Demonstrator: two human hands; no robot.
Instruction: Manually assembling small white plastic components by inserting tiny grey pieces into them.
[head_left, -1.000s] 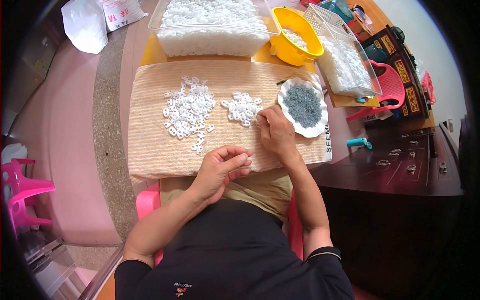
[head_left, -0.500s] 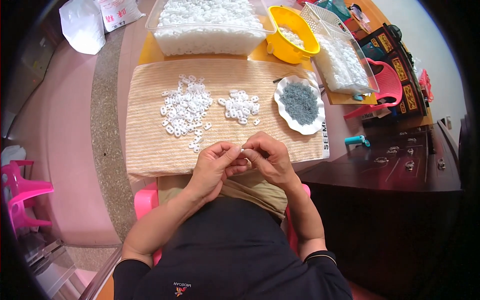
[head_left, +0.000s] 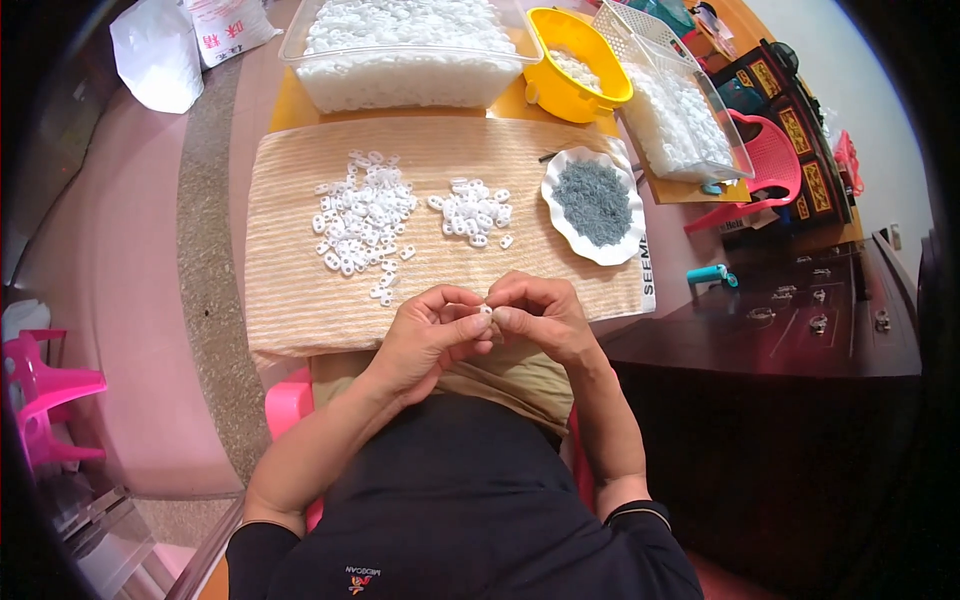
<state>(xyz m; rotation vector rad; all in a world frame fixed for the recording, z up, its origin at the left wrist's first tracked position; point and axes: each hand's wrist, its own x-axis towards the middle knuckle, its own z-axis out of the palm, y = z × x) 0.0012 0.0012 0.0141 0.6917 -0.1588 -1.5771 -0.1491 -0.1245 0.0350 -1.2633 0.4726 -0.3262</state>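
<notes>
Over my lap, at the near edge of the striped cloth, my two hands meet fingertip to fingertip. My left hand [head_left: 428, 335] pinches a small white plastic piece with holes [head_left: 486, 310]. Right beside that piece, the thumb and forefinger of my right hand [head_left: 545, 315] press together; what they hold is too small to make out. Beyond my hands lie a larger pile of white plastic pieces [head_left: 368, 215] on the left and a smaller pile [head_left: 470, 212] in the middle. At the right, a white scalloped plate [head_left: 556, 232] holds many tiny grey-blue bits [head_left: 592, 203].
The striped cloth [head_left: 290, 270] covers the table. Behind it stand a clear tub [head_left: 400, 95] full of white pieces, a yellow basin [head_left: 560, 100] and another clear bin [head_left: 690, 165]. A dark cabinet [head_left: 740, 345] is at right, a pink stool [head_left: 55, 380] at left.
My fingers have shifted on the white piece, and more of its face shows between my fingertips. The whole view has moved slightly; the piles look the same.
</notes>
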